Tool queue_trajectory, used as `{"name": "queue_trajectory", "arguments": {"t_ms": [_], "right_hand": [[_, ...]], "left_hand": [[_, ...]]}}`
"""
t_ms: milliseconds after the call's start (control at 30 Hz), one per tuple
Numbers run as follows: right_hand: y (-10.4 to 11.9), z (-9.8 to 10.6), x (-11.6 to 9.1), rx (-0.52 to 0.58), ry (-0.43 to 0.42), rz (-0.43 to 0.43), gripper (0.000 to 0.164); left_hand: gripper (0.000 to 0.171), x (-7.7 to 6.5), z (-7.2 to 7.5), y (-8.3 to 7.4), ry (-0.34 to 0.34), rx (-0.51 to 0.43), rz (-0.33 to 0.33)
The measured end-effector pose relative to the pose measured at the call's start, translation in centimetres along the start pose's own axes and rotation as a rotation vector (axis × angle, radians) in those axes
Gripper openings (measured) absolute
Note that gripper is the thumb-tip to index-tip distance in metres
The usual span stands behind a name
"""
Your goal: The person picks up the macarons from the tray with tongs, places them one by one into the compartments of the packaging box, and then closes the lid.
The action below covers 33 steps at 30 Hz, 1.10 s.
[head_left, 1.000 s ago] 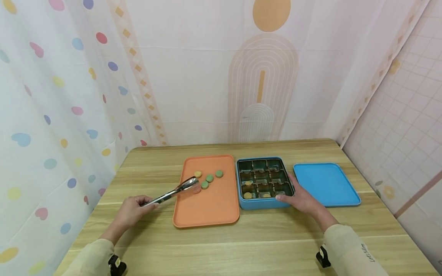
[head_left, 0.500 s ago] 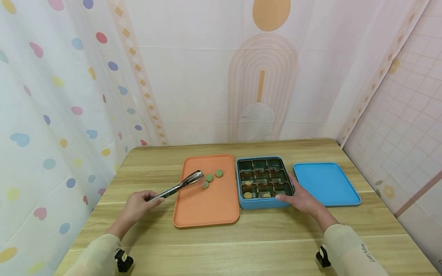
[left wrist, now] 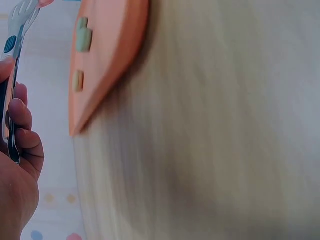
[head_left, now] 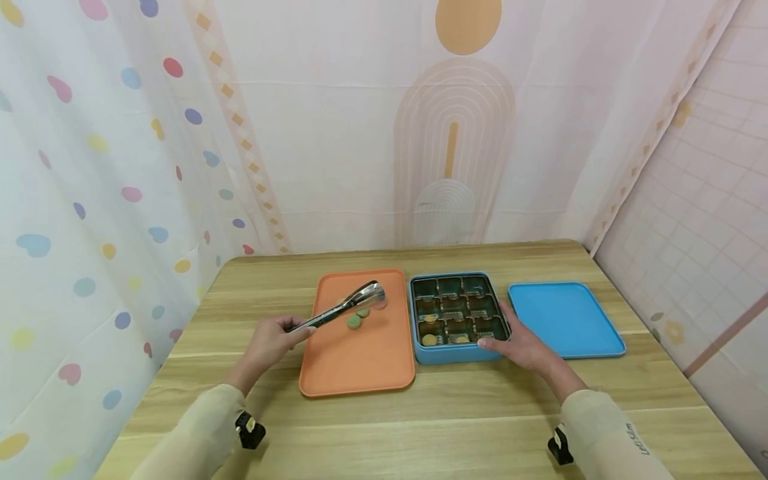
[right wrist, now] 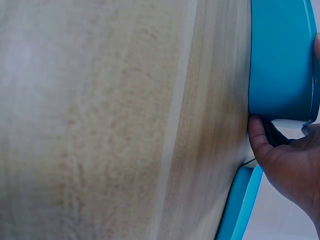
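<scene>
In the head view my left hand point(head_left: 270, 348) grips metal tongs point(head_left: 337, 311). A pinkish round piece point(head_left: 381, 304) is between the tongs' tips, above the orange tray point(head_left: 366, 373). Two small green round cookies point(head_left: 354, 322) show on the tray below. A yellowish cookie point(left wrist: 78, 80) lies there too in the left wrist view, hidden by the tongs in the head view. My right hand point(head_left: 523, 344) holds the right front corner of a blue box point(head_left: 459, 353), thumb over the rim. The box's dark insert has several compartments, and yellowish cookies point(head_left: 429, 340) lie in front and left ones.
A blue lid point(head_left: 564, 320) lies flat to the right of the box. Everything rests on a wood-grain table point(head_left: 396, 440). A patterned curtain point(head_left: 336, 147) hangs behind it. The tray and box stand side by side, almost touching.
My left hand has moved right, carrying the tongs and pinkish piece off the tray's left part, up and toward the box. The right hand stays on the box.
</scene>
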State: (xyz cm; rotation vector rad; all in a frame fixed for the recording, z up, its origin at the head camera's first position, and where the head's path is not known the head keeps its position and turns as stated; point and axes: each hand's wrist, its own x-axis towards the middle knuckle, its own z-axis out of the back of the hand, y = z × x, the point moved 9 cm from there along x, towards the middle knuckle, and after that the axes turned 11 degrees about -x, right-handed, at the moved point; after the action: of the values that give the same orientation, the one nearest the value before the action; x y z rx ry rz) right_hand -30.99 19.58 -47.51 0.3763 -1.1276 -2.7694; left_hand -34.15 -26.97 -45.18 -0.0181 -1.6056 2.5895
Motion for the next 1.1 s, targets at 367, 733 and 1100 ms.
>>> {"name": "queue_trajectory", "arguments": {"t_ms": [367,733,1100], "right_hand": [[0.1,0.0,0.0,0.007,-0.002,0.002,0.109],[0.2,0.1,-0.1,0.026,-0.011,-0.001,0.107],[-0.1,0.1,0.1,0.027,-0.008,-0.006,0.109]], "left_hand": [[0.021,2.8,-4.8,-3.0,0.044,-0.081,-0.025],[0.019,4.1,-10.1,-5.7,0.131,-0.166,-0.067],[0.018,4.9,-12.3,-6.2,0.154,-0.139,-0.072]]}}
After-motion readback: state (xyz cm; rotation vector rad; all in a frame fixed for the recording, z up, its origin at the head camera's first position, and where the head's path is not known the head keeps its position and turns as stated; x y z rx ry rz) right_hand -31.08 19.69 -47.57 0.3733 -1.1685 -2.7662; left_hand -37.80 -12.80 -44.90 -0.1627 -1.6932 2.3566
